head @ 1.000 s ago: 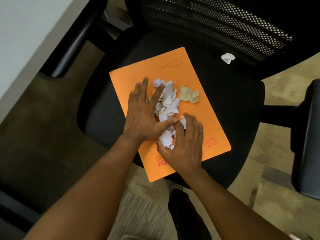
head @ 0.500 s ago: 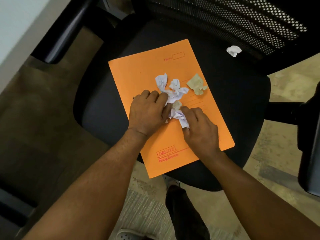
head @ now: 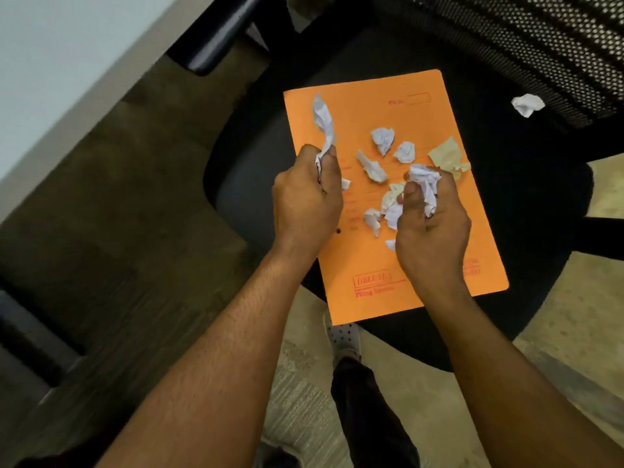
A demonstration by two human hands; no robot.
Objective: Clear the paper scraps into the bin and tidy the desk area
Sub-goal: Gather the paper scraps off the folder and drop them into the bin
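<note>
Orange card fills the middle of our view: an orange folder (head: 418,251) lying flat on the black seat of an office chair (head: 526,211). A second ago our two hands were pressed flat on it, raking a pile of paper scraps together. Now both have closed and lifted just above it. Our left hand (head: 305,201) is a fist around a long white strip (head: 323,121) that sticks up out of it. Our right hand (head: 432,224) is curled shut on a crumpled white wad (head: 426,184).

The pile has broken apart in the grab. Several loose white scraps (head: 383,138) lie scattered on the folder between and beyond our hands, with a tan scrap (head: 447,157) near its right edge. One stray white scrap (head: 527,104) sits well apart on the seat, by the mesh backrest.

No bin is in view. We judge that one handful each is ready to carry off, and at least one more gathering pass remains.
</note>
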